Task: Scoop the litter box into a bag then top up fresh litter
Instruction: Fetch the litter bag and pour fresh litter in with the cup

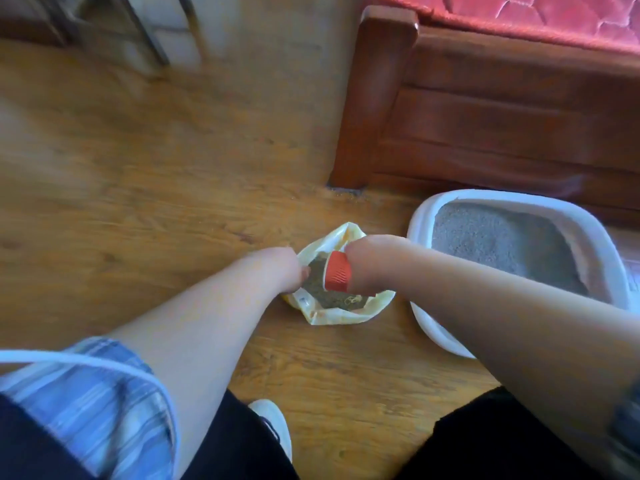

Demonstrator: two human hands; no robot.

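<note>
Yellow bag (346,315) — open on the wooden floor (173,168), centre, dark litter inside. Its left rim is gripped by the left hand (287,270); the right hand (367,261) holds the orange scoop (337,271) over the opening. White litter box (420,220) — just right of the bag, grey litter inside, near the bed frame (485,116).

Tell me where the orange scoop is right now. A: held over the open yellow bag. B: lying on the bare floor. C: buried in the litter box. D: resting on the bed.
A: the right hand holds the scoop above the open bag, beside the litter box and not in it.
</note>
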